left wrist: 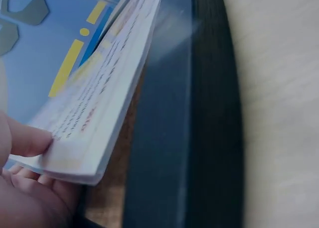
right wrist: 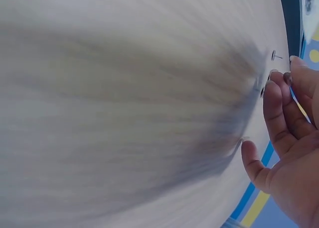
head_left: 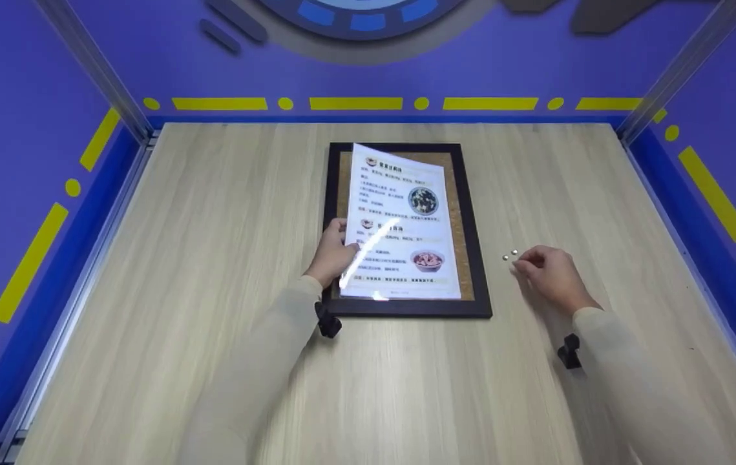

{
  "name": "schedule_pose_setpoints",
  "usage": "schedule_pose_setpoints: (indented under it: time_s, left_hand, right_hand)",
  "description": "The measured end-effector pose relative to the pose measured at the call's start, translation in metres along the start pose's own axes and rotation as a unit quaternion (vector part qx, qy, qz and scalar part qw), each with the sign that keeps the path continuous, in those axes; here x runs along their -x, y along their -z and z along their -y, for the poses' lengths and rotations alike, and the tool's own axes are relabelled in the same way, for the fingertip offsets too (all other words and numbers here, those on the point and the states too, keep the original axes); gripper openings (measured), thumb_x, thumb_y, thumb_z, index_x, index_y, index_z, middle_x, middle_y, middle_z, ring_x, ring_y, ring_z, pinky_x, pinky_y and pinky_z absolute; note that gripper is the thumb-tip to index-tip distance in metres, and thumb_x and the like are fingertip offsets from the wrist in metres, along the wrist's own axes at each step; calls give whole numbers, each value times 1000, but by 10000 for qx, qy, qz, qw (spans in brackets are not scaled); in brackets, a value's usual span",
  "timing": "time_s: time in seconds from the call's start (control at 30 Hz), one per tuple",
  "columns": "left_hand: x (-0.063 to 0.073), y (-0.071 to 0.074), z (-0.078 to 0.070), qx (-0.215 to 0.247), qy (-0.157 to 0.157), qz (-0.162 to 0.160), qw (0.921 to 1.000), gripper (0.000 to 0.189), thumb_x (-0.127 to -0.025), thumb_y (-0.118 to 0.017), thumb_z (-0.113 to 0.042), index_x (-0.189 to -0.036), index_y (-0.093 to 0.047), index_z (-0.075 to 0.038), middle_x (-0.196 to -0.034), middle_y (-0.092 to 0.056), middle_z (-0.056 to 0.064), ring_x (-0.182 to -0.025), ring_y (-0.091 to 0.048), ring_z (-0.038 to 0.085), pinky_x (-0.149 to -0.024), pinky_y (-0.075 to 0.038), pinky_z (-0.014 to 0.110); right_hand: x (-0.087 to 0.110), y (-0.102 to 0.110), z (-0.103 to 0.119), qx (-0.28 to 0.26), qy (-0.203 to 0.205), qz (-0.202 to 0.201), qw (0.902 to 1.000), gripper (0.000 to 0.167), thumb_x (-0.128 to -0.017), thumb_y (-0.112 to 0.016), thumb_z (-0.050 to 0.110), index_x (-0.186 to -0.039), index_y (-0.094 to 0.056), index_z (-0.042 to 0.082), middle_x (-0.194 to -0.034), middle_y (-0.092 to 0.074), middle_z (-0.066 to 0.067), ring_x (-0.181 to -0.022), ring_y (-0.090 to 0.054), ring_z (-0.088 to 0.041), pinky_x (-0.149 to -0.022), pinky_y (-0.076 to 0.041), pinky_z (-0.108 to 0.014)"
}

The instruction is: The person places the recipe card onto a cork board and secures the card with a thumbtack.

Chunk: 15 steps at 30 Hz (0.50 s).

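A printed, glossy sheet (head_left: pixel 400 226) with text and two food pictures lies tilted over a black-framed corkboard (head_left: pixel 475 258). My left hand (head_left: pixel 334 252) grips the sheet's left edge, thumb on top and fingers beneath; in the left wrist view that edge of the page (left wrist: pixel 99 133) is lifted off the cork. To the right of the board, my right hand (head_left: pixel 552 274) is low over the table, thumb and fingertips together. In the right wrist view a small dark thumbtack (right wrist: pixel 287 78) shows pinched between them. Two silvery thumbtacks (head_left: pixel 505 258) lie just beyond the fingertips.
The board rests on a light wood table (head_left: pixel 212 258), its frame close to the middle. Blue panels (head_left: pixel 368 77) with yellow marks stand along the back and both sides. A black wrist mount (head_left: pixel 327 321) sits on the left sleeve, another (head_left: pixel 570 352) on the right.
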<state>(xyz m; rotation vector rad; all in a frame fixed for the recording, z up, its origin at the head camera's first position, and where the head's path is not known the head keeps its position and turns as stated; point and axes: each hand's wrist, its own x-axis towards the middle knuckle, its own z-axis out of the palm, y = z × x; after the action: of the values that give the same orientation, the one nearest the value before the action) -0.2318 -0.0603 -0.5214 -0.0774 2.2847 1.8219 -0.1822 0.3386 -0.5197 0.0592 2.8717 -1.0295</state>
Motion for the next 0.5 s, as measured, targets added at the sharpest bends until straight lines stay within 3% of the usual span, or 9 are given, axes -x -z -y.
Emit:
schedule_pose_setpoints:
  time_s: [0.1, 0.17, 0.33, 0.4, 0.5]
  left_hand:
    - [0, 1, -4, -629, -58, -32, 9980, 41, -94, -53, 6, -133, -46, -1, -115, -63, 14, -98, -65, 23, -81, -53, 35]
    - [1, 1, -6, -1275, -65, -194, 9916, 40, -94, -59, 0, -133, -49, -1, -108, -65, 12, -92, -65, 23, -77, -53, 35]
    - [5, 1, -11, -2891, -38, -640, 9552, 47, -89, -74, -18, -131, -57, -4, -101, -69, 11, -85, -67, 27, -72, -53, 41]
    - [6, 1, -10, -3306, -85, -683, 9412, 54, -87, -77, -24, -133, -58, -4, -105, -70, 12, -88, -68, 29, -73, -54, 43]
    - [7, 2, -8, -3679, -218, -732, 9267, 62, -84, -82, -30, -134, -58, -3, -108, -71, 14, -89, -69, 30, -71, -56, 43]
  right_hand:
    - [-1, -1, -1, 5, -92, 13, 10000, 17, -98, -64, 16, -100, -67, 0, -95, -66, -12, -84, -57, -23, -66, -48, -27]
    - [0, -1, -1, 20, -123, 8, 9999, 17, -99, -63, 17, -100, -67, 0, -95, -66, -12, -83, -57, -23, -65, -47, -26]
    - [-1, -2, -2, 29, -255, 37, 9997, 18, -99, -63, 17, -100, -66, -1, -96, -66, -13, -84, -57, -23, -66, -48, -27]
    - [-1, -2, -3, -3, -359, 81, 9993, 17, -99, -62, 16, -100, -66, -1, -97, -66, -13, -85, -57, -23, -66, -48, -27]
    - [-1, -2, -4, -68, -428, 139, 9990, 17, -98, -63, 15, -100, -67, -1, -99, -66, -13, -85, -57, -23, -65, -48, -26]
